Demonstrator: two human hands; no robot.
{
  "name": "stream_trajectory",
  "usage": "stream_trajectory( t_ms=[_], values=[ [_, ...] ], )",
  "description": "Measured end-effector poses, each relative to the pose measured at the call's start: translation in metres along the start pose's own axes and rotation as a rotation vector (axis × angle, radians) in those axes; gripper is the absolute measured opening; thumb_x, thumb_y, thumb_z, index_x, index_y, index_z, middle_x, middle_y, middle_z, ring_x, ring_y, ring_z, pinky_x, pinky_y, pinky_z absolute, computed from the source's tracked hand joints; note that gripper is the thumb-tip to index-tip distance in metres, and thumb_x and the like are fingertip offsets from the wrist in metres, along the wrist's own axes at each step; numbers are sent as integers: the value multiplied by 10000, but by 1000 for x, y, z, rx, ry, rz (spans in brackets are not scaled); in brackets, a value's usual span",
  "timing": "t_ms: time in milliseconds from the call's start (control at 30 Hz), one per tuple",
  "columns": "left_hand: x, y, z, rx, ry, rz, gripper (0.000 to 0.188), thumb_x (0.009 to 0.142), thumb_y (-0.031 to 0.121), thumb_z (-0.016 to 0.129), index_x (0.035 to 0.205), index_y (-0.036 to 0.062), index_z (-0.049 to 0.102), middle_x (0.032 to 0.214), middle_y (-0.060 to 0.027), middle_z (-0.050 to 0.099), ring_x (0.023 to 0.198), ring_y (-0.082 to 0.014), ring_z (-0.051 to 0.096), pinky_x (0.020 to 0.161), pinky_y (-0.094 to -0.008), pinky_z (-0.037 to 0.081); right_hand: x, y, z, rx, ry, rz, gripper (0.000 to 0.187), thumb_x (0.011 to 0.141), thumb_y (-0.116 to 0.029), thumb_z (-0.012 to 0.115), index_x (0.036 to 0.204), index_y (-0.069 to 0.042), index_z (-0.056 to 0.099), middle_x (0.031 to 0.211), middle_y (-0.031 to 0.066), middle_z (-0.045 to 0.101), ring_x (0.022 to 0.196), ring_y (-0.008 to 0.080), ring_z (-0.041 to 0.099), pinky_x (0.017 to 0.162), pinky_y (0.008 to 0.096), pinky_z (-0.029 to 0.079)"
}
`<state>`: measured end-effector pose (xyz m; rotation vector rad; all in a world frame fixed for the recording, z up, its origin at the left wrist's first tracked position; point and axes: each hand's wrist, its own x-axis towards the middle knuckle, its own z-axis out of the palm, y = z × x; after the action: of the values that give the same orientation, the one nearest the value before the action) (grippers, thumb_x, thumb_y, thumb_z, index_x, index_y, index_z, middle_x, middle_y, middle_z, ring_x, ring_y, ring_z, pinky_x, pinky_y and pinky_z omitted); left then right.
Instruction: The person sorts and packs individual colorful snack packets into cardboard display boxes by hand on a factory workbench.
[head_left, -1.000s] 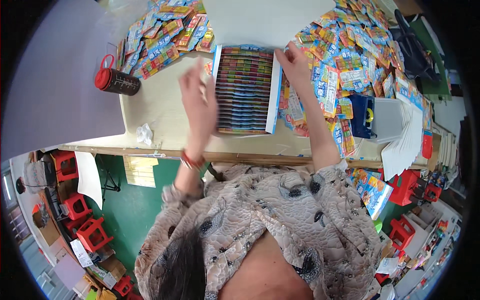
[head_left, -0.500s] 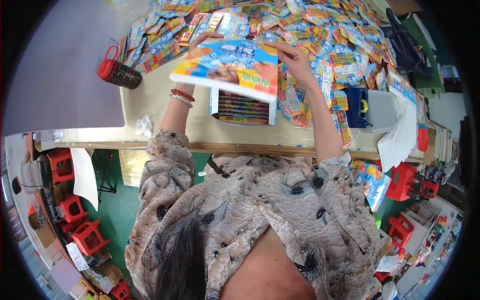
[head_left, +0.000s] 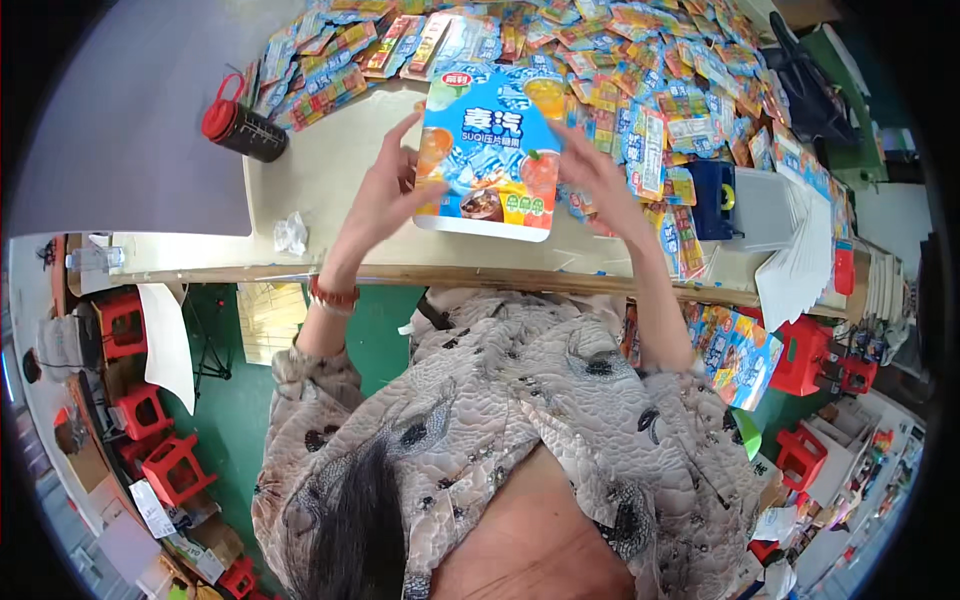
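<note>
A colourful cardboard box, printed in blue and orange with fruit and drinks, stands at the middle of the table with its lid down. My left hand grips its left side, the thumb lying over the printed face. On the opposite side, the fingers of my right hand press along the box's right edge; they are slightly blurred, and the fingertips are partly hidden. The lid covers whatever is inside. Behind the box, many flat colourful candy packets lie heaped across the table.
A dark bottle with a red cap leans at the left, near crumpled clear plastic. To the right are a blue tape dispenser, a grey bin and fanned white sheets. Red stools stand below the table edge.
The raised printed lid has come down over the rows of packets that showed inside the box. Both hands have moved lower, to the box's sides.
</note>
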<state>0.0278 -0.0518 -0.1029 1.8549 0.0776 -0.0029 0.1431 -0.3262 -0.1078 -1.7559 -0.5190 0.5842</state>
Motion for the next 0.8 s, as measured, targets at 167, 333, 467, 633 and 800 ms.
stream_trajectory(
  t_ms=[167,333,467,633,800],
  values=[
    [-32,18,3,-21,-22,-28,776,787,-7,709,1460,131,348,985,-74,561,789,-110,575,710,-248,505,-47,-11,39,240,-17,7,762,808,48,652,1473,-98,310,1201,25,562,915,69,555,781,234,485],
    [-31,36,2,136,-35,111,721,770,-17,715,1417,142,439,923,-61,577,790,-110,565,729,-276,531,-50,-15,39,211,101,-161,780,783,99,650,1466,-96,326,1179,7,584,887,72,573,754,235,500],
    [-35,35,9,309,97,202,619,763,7,731,1340,111,529,901,-70,593,712,-127,576,670,-270,527,-54,-12,38,8,116,-142,742,777,75,671,1439,-109,390,1042,22,615,835,98,587,731,256,502],
    [-44,15,27,526,300,333,440,769,30,736,1196,80,646,788,-66,601,609,-149,565,572,-283,487,-55,1,48,-508,393,-553,479,774,12,700,1229,-117,624,775,68,521,659,184,538,601,295,436],
    [-52,-11,37,535,372,449,355,759,35,745,1107,78,688,709,-67,568,592,-169,542,528,-302,445,-58,22,52,-500,409,-591,386,749,27,710,1111,-105,689,726,50,497,598,178,477,533,302,376]
  ],
)
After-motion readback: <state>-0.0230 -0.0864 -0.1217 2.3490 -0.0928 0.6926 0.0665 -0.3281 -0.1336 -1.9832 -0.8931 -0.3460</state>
